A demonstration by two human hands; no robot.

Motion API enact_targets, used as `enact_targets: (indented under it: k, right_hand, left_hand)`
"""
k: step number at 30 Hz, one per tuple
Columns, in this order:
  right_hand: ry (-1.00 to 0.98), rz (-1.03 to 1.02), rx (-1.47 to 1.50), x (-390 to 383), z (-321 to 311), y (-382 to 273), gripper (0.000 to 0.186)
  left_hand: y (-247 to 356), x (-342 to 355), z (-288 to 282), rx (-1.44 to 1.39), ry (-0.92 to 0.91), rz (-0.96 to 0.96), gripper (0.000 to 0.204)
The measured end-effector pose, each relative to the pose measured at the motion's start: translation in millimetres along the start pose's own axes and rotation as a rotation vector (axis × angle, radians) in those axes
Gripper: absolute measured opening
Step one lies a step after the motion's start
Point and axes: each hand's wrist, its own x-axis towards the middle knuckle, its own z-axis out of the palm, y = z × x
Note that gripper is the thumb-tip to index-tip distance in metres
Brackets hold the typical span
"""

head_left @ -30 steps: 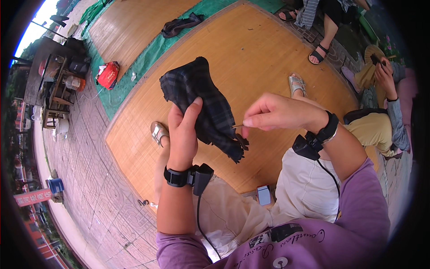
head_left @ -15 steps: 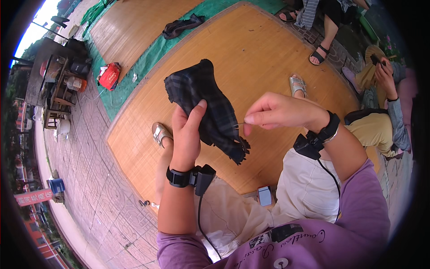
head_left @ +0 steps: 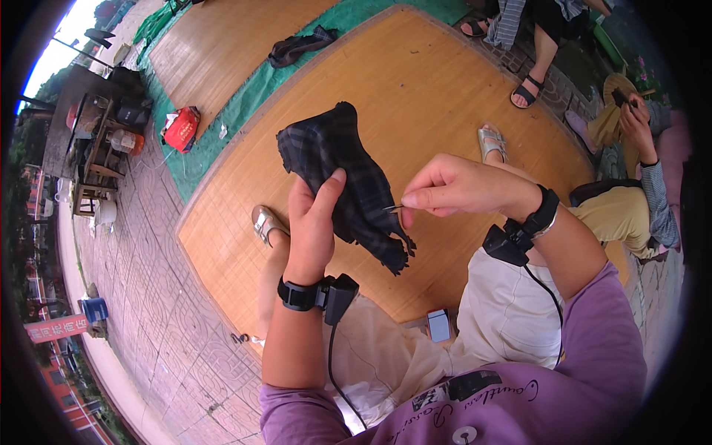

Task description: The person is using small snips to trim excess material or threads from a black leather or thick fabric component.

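Observation:
A dark plaid cloth (head_left: 356,178) with frayed, fringed edges hangs over the mat in front of me. My left hand (head_left: 314,211) grips its left side, thumb on top and fingers behind it. My right hand (head_left: 463,187) is closed in a pinch on a thin, pointed, needle-like tool (head_left: 394,208). The tip of that tool meets the right edge of the cloth, just above the fringe at its lower corner. Too little of the tool shows to tell its exact kind.
Below the cloth spreads a large bamboo mat (head_left: 430,96). A phone (head_left: 438,325) lies near my lap. Beyond are a dark crumpled cloth (head_left: 300,46), a red packet (head_left: 181,127) and a wooden stand (head_left: 96,141). Other people sit at the right, one hand (head_left: 636,122) raised.
The cloth and my left hand have shifted slightly right and down. My right hand stays nearly in place, and more of the thin tool shows against the cloth.

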Motion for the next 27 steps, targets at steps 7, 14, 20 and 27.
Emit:
enact_targets:
  k: [7, 14, 20, 27]
  right_hand:
    - [0.015, -0.038, -0.011, -1, 3, -1, 0.033]
    - [0.007, -0.009, -0.018, -1, -1, 0, 0.034]
    - [0.000, -0.038, -0.021, 5, 2, -1, 0.033]
    - [0.050, -0.004, -0.001, -13, -6, 5, 0.032]
  left_hand:
    - [2, -1, 2, 0.019, 0.039, 0.004, 0.023]
    - [1, -1, 1, 0.003, 0.036, 0.002, 0.023]
    - [4, -2, -1, 0.018, 0.042, 0.024, 0.024]
    - [-8, 4, 18, -0.026, 0.114, 0.018, 0.026]
